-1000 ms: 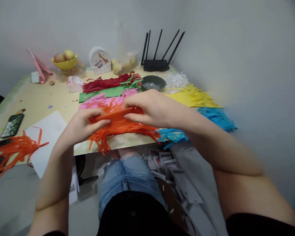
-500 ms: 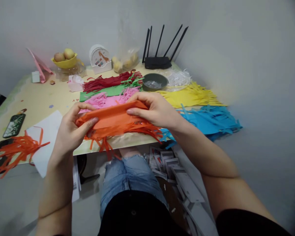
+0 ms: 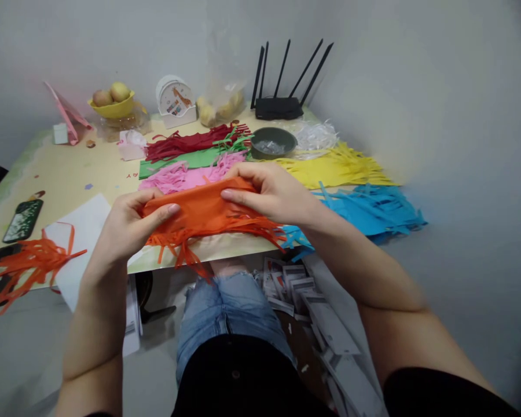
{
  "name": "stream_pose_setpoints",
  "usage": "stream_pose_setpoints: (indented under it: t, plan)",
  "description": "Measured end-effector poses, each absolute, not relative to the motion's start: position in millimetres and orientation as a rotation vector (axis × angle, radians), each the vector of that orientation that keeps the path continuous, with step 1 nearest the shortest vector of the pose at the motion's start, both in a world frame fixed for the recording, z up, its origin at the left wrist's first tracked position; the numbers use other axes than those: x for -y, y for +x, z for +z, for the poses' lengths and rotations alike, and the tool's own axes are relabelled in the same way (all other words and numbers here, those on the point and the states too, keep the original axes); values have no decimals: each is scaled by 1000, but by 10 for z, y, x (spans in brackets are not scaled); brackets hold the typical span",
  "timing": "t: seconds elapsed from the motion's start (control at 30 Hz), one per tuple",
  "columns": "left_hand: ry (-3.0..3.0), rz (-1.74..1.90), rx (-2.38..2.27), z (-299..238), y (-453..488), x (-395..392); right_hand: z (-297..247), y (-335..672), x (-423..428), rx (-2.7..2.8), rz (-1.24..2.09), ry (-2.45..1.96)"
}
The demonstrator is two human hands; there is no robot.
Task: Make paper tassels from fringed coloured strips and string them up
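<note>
Both hands hold a sheet of orange fringed paper (image 3: pixel 202 215) above the table's near edge. My left hand (image 3: pixel 128 226) pinches its left end with thumb on top. Closed on the right end is my right hand (image 3: pixel 271 194), fingers over the top edge. Cut strips hang down from the sheet's lower side toward my knee. Just behind it lie pink fringed paper (image 3: pixel 186 175), green fringed paper (image 3: pixel 186 159) and dark red fringed paper (image 3: pixel 186 145).
Yellow fringed paper (image 3: pixel 334 168) and blue fringed paper (image 3: pixel 373 208) lie to the right; a loose orange bundle (image 3: pixel 26 266) on white paper sits left. A grey bowl (image 3: pixel 272 142), router (image 3: pixel 283 107), clock (image 3: pixel 173 101), fruit bowl (image 3: pixel 113 107) and phones (image 3: pixel 22 220) stand around. Cards litter the floor (image 3: pixel 304 295).
The hands have drawn apart along the orange sheet, spreading it wider, and lifted it slightly off the table edge; the view shifted a little.
</note>
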State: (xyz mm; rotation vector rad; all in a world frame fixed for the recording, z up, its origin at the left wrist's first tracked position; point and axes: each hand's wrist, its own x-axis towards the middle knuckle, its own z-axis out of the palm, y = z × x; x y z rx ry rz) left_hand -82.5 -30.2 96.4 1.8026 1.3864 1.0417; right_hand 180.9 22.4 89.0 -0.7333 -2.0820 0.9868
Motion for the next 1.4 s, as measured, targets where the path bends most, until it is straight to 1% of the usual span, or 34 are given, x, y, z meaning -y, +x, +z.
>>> stream_pose_setpoints:
  t: [0.13,0.33,0.53,0.7,0.77,0.87,1.0,1.1,1.23,1.4]
  plan:
    - [1755,1073,-1341,937,-811,326,870,1766,-188,2035,1076,-731]
    - [1638,1264,-1209,817,-862,399,802,1774,-128,1924,1007,-645]
    - [1581,1312,-989,759,-847,470,688,1804,-124,1895,1059,-523]
    - [1635,1334,-1028,736,-870,491,704,1806,-137,1957,1060,-535]
    - [1694,1309,-1068,731,-869,503,721,1803,-124,1996,1019,-514]
    - [1795,1290,-1236,730,-826,527,738,1790,-71,2044,862,-545]
    - [1939,1316,-1419,734,-753,544,730,1766,19,2074,614,-682]
    - [2118,1251,-1491,734,-735,541,720,1758,52,2080,548,-803]
    - [2122,1235,-1476,717,-747,539,729,1759,47,2043,619,-845]
    - [1645,1297,-1299,676,-738,579,701,1738,51,1855,923,-751]
